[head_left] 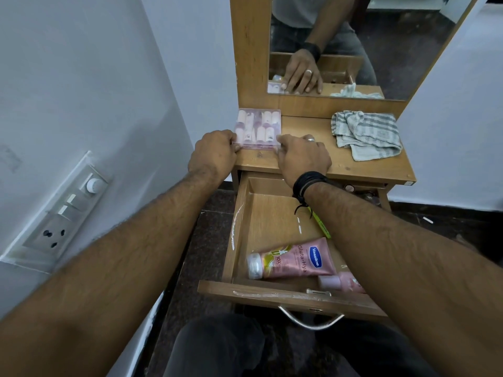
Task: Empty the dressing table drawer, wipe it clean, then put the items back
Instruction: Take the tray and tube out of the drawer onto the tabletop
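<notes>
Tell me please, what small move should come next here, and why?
Probably let go of the clear box of small bottles, which both the left hand and right hand hold at its near corners on the table top, and reach down for the pink Vaseline tube. The drawer is open and still holds the tube and other items, so emptying seems unfinished.

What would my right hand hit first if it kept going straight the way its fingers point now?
Your right hand already grips the clear plastic box of small bottles, so that comes first. Beyond the box the line likely meets the wooden mirror frame, though depth is hard to judge.
</notes>
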A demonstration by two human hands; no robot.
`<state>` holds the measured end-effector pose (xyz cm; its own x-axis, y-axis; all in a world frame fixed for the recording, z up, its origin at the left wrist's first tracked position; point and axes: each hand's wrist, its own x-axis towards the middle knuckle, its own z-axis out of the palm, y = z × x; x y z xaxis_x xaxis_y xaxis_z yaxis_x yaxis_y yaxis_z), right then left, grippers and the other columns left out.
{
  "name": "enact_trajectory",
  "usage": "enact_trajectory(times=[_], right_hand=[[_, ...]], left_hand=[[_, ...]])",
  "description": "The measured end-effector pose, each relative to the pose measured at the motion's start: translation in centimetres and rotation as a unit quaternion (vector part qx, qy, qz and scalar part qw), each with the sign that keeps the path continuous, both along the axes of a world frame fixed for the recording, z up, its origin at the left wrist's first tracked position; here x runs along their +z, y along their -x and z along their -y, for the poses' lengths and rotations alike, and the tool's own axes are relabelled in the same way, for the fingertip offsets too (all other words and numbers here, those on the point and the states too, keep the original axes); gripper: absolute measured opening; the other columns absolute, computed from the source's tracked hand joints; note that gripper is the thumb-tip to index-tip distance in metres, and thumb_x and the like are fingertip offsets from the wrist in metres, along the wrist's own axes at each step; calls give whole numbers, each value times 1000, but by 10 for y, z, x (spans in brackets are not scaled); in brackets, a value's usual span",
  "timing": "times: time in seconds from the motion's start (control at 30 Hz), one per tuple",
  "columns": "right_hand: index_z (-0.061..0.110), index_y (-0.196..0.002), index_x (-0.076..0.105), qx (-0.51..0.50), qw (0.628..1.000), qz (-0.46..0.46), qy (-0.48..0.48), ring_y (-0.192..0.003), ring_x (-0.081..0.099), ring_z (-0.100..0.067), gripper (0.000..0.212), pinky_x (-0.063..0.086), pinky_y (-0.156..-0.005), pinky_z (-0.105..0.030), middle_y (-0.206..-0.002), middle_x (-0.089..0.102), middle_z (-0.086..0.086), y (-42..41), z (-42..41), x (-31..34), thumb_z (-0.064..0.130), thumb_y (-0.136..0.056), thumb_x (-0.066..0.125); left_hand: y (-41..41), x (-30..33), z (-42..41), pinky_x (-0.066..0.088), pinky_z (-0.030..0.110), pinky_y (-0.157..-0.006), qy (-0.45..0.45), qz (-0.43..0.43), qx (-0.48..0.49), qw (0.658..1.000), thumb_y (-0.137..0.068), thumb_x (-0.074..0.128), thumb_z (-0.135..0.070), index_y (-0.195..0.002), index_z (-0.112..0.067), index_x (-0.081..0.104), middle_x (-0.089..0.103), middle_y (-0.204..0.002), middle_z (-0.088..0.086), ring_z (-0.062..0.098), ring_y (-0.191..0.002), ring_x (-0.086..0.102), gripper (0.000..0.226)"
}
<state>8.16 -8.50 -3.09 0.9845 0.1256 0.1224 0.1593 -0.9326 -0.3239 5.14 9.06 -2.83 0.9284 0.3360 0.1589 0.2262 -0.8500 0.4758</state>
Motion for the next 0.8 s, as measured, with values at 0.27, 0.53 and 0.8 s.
enact_trajectory(times=[0.27,0.53,0.8], right_hand=[[43,-136,49,-20,1000,12,-4,-107,58,-31,36,44,-90,-43,-119,62,-5,-1,-3,-3,46,-100,49],[31,-145,39,27,992,-8,-126,-114,60,-24,54,46,-100,-43,-122,67,8,16,21,14,43,-96,59],[27,-109,66,67,986,-48,-142,-97,66,-23,19,54,-89,-38,-100,72,4,89,48,13,31,-93,58]], left_hand=[[0,0,7,41,38,-71,-35,-20,10,999,-102,54,-31,-125,-19,56,67,-116,6,23,-92,55,26],[21,14,16,48,45,-90,-9,-11,-5,1000,-102,55,-27,-148,-21,36,53,-142,8,30,-124,53,51],[76,22,72,51,42,-88,-70,-46,-171,982,-98,54,-32,-112,-20,63,62,-118,3,26,-106,59,21]])
